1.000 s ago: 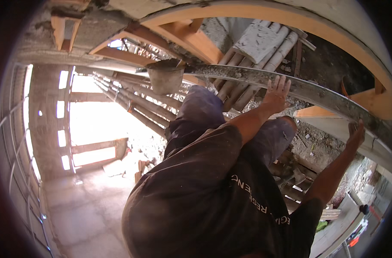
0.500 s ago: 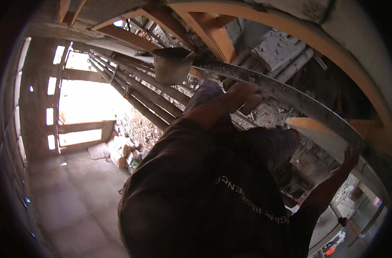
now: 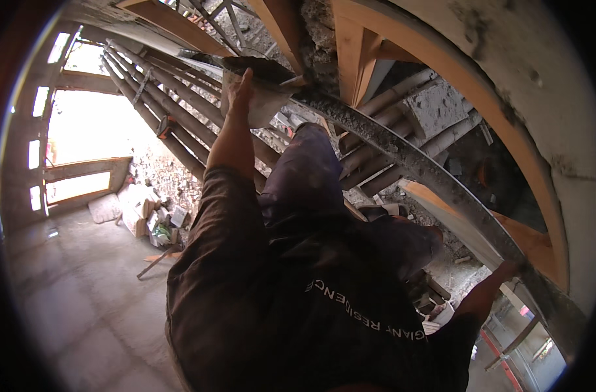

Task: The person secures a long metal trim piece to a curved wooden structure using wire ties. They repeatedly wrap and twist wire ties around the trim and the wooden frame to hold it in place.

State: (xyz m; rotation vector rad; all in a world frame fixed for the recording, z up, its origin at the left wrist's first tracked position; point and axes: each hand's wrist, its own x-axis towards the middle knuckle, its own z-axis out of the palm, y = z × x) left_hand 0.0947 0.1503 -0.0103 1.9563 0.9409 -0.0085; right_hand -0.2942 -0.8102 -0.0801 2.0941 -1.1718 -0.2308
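Observation:
My left hand [image 3: 241, 93] reaches up to a grey sheet-like container [image 3: 265, 98] with dark material on top, and its fingers close over the container's near edge. A light handle-like piece [image 3: 293, 81] sticks out at the container's right side. The container sits at the left end of a long dark ledge [image 3: 402, 147] crusted with grit. Farther along, at lower right, my right hand [image 3: 507, 269] rests against the ledge; its fingers are too dark and small to make out.
Beyond the ledge stand orange-brown wooden braces [image 3: 353, 52] under a curved board [image 3: 481, 72]. Dark poles [image 3: 180, 98] slope down at left. A dusty block [image 3: 435, 104] lies on round poles. Rubble and sacks [image 3: 141, 209] lie beside the concrete floor [image 3: 82, 287].
My left hand has gone from the middle of the ledge leftward to the grey container. My right hand has shifted slightly along the ledge. The view has turned.

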